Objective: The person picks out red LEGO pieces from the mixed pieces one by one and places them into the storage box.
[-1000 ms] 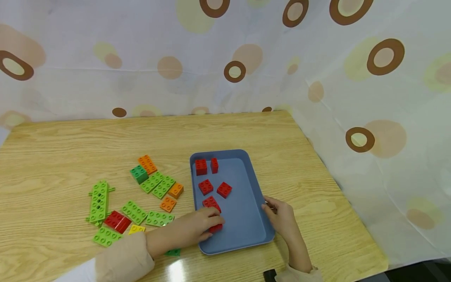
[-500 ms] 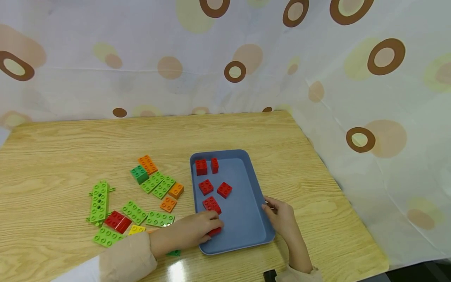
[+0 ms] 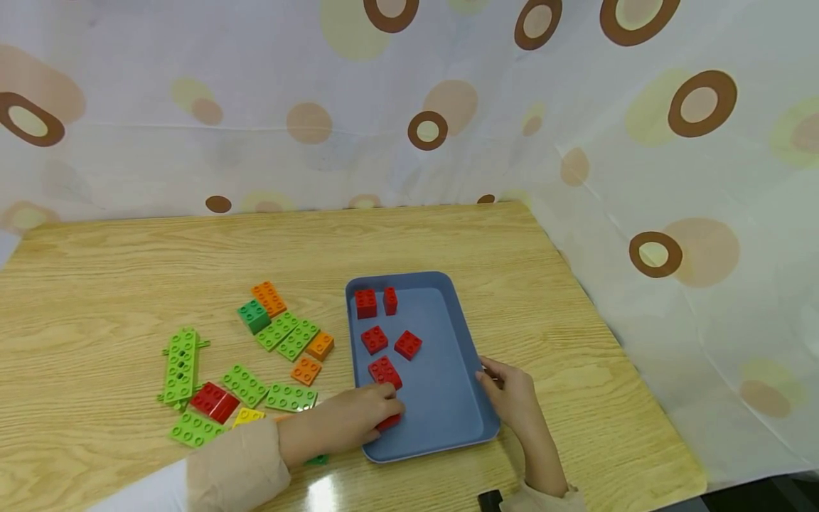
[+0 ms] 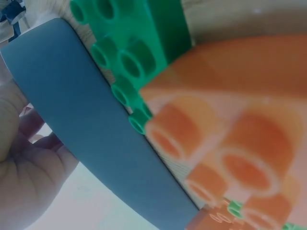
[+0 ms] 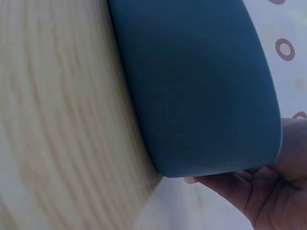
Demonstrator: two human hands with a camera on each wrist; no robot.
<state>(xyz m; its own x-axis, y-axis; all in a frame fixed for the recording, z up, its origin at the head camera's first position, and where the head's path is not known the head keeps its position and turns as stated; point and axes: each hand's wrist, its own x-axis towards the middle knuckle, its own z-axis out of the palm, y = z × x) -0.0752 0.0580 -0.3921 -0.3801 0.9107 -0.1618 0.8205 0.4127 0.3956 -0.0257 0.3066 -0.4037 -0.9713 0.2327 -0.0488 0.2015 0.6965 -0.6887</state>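
My left hand (image 3: 348, 419) reaches over the near left side of the blue tray (image 3: 441, 398). Its fingers and thumb pinch a red brick (image 3: 388, 423), partly hidden under them, low in the tray. Just beyond the fingertips lies a red 2x4 brick (image 3: 384, 372). Several more red bricks, one of them a square brick (image 3: 407, 345), sit farther up the tray. At the tray's right rim, my right hand (image 3: 512, 395) holds the edge between thumb and fingers. In the right wrist view the tray's outer wall (image 5: 201, 86) hides part of that hand (image 5: 276, 191).
Left of the tray lie green plates (image 3: 291, 397), orange bricks (image 3: 306, 370), a red brick pair (image 3: 214, 403) and a long green base (image 3: 181, 366). A yellow brick (image 3: 248, 417) is near my left sleeve. An orange brick (image 4: 225, 134) looms close to the left wrist camera.
My left hand has shifted slightly toward the tray's near edge with the red brick, uncovering more of the brick beyond it. The right hand and tray stay put.
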